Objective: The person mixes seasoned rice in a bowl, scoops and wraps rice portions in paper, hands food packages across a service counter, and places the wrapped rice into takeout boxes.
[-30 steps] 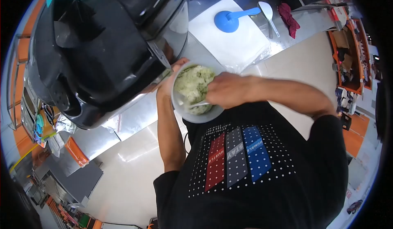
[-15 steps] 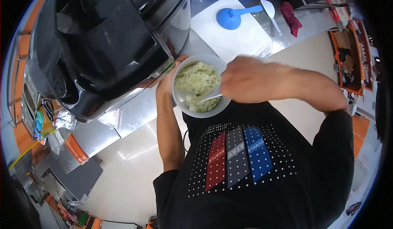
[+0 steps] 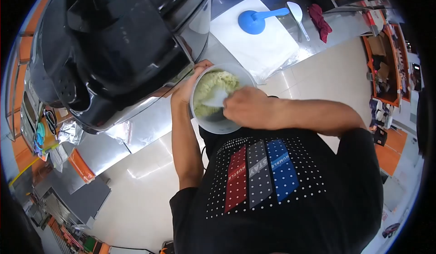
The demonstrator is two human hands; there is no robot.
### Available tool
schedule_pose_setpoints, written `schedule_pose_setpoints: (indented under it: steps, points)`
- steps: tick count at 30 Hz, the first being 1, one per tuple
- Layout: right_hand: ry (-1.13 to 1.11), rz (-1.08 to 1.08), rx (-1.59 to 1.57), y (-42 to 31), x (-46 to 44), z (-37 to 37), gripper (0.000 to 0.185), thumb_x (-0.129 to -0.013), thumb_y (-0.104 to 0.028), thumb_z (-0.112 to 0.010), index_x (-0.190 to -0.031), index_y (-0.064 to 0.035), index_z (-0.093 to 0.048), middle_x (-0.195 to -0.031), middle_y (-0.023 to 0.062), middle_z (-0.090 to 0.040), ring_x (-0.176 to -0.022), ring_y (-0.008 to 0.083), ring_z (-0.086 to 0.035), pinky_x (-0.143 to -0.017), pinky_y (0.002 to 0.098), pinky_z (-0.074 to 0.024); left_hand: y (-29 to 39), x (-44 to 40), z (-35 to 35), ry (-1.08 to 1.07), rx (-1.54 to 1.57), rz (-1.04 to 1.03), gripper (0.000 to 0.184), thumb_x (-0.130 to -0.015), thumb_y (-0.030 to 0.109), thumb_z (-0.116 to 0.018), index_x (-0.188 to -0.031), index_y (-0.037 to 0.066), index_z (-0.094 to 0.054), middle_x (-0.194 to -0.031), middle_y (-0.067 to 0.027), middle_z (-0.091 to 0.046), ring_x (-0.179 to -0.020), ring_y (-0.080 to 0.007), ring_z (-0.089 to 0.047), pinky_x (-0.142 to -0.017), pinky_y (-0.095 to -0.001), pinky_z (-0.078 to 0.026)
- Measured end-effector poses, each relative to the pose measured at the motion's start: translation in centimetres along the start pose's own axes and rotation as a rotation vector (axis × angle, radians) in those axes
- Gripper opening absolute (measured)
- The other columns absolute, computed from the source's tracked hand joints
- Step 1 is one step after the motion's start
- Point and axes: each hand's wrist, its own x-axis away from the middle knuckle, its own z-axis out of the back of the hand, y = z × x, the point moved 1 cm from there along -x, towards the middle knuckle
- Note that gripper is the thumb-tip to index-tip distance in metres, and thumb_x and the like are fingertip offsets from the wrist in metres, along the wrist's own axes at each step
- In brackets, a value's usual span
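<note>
Spoon (image 3: 213,99) in your right hand (image 3: 249,107) lies across the inside of the bowl (image 3: 247,78), its blurred blade pointing left, slightly back towards your body, and its long axis running roughly sideways from your fist to the bowl's left wall. Your right fingers are curled tight round the handle, hiding most of it. Your left hand (image 3: 192,81) is wrapped against the bowl's outer left side. The bowl sits in front of your shirt (image 3: 281,208), its mouth facing up; what supports it underneath, besides that hand, you can't tell from here.

You have one bowl, one spoon in use, one blue scoop (image 3: 251,22), one white paddle (image 3: 295,12) and one red cloth (image 3: 320,23). Beyond the bowl, the scoop lies on a white sheet (image 3: 231,31), its handle pointing right. The paddle is further to the bowl's right, head away from you and handle towards you, with the cloth just beside it. A black cooker (image 3: 125,59) stands left of the bowl.

The bowl holds a pale green, crumbly mash (image 3: 206,85), heaped at its far and left sides; its near wall shows bare.
</note>
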Motion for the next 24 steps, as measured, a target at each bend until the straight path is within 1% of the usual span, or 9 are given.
schedule_pose_setpoints:
  steps: [4, 6, 8, 10, 12, 13, 18, 20, 24]
  points:
    - [-0.28, -0.125, -0.131, 2.4, 1.2, 7.8, 0.008, -0.071, -0.007, -0.061, -0.07, -0.0011, -0.066, -0.068, 0.0174, -0.065, -0.071, 0.0372, -0.067, -0.066, 0.0436, -0.0544, 0.3, 1.1, -0.5, 0.103, 0.122, 0.051, 0.021, -0.087, 0.02, -0.046, -0.097, 0.005, -0.058, -0.091, -0.0063, -0.063, -0.084, -0.0154, -0.063, -0.072, -0.0277, -0.052]
    - [-0.041, -0.14, -0.086, 2.4, 2.0, 8.1, 0.007, -0.068, -0.006, -0.063, -0.068, 0.0004, -0.066, -0.072, 0.0197, -0.066, -0.073, 0.0375, -0.068, -0.067, 0.0449, -0.054, 0.3, 0.7, -0.4, 0.074, 0.144, 0.037, 0.022, -0.088, 0.02, -0.047, -0.098, 0.004, -0.059, -0.09, -0.0058, -0.063, -0.084, -0.0144, -0.063, -0.073, -0.0274, -0.051]
    - [-0.38, -0.027, -0.128, 2.0, 0.8, 4.2, 0.009, -0.072, -0.006, -0.061, -0.071, 0.0024, -0.066, -0.072, 0.0196, -0.066, -0.074, 0.0375, -0.067, -0.067, 0.0465, -0.0532, 0.1, 0.7, -0.2, 0.028, 0.07, 0.02, 0.023, -0.088, 0.021, -0.048, -0.099, 0.004, -0.059, -0.089, -0.0055, -0.063, -0.084, -0.0138, -0.062, -0.074, -0.0271, -0.051]
    - [-0.429, -0.058, -0.159, 1.9, -0.2, 4.0, 0.011, -0.073, -0.007, -0.062, -0.075, 0.0033, -0.066, -0.071, 0.0189, -0.066, -0.074, 0.0371, -0.067, -0.067, 0.0473, -0.0524, 0.4, -0.2, 0.4, -0.018, -0.001, -0.023, 0.024, -0.088, 0.022, -0.048, -0.1, 0.004, -0.06, -0.089, -0.0053, -0.063, -0.084, -0.0132, -0.062, -0.075, -0.0268, -0.05]
    - [-0.324, -0.055, -0.38, 2.9, -0.4, 5.3, 0.01, -0.075, -0.009, -0.064, -0.077, -0.0008, -0.07, -0.074, 0.0163, -0.069, -0.075, 0.0357, -0.068, -0.068, 0.0444, -0.0543, -0.9, -0.4, 1.9, -0.068, -0.027, -0.049, 0.039, -0.097, 0.046, -0.055, -0.108, 0.008, -0.058, -0.097, 0.0002, -0.059, -0.092, -0.0102, -0.058, -0.082, -0.0259, -0.048]
    - [-0.127, -0.056, -0.263, 3.0, 0.6, 5.7, 0.011, -0.074, -0.01, -0.066, -0.073, -0.0001, -0.068, -0.071, 0.0164, -0.067, -0.074, 0.0356, -0.068, -0.065, 0.0433, -0.0539, -1.7, -0.8, 3.0, -0.074, -0.062, -0.062, 0.04, -0.097, 0.045, -0.055, -0.112, 0.008, -0.058, -0.1, 0.0, -0.06, -0.093, -0.0114, -0.058, -0.083, -0.0266, -0.048]
    - [0.004, -0.134, 0.096, 2.0, 0.2, 3.2, 0.016, -0.079, -0.011, -0.06, -0.089, -0.0019, -0.068, -0.08, 0.0163, -0.065, -0.078, 0.0338, -0.067, -0.068, 0.0454, -0.052, -0.6, 0.6, 1.0, 0.021, 0.137, 0.062, 0.037, -0.099, 0.043, -0.053, -0.113, 0.009, -0.058, -0.101, -0.0009, -0.061, -0.093, -0.0129, -0.06, -0.084, -0.0278, -0.05]
    - [-0.164, 0.055, -0.121, 1.5, 0.3, 2.2, 0.015, -0.077, -0.01, -0.06, -0.086, -0.0006, -0.068, -0.078, 0.0174, -0.065, -0.078, 0.0352, -0.067, -0.068, 0.0458, -0.0525, -0.4, 0.8, 0.3, 0.035, 0.233, 0.072, 0.036, -0.099, 0.042, -0.052, -0.112, 0.009, -0.057, -0.101, -0.0012, -0.062, -0.093, -0.0133, -0.061, -0.084, -0.0284, -0.05]
    - [-0.574, -0.072, -0.104, 1.7, 0.8, 10.7, 0.014, -0.07, -0.007, -0.066, -0.079, 0.0022, -0.071, -0.087, 0.0203, -0.07, -0.081, 0.0361, -0.069, -0.072, 0.0456, -0.0546, -0.3, 0.8, 0.0, -0.026, 0.231, 0.133, 0.027, -0.098, 0.032, -0.048, -0.107, 0.009, -0.059, -0.098, -0.0024, -0.063, -0.092, -0.0138, -0.062, -0.083, -0.0285, -0.051]
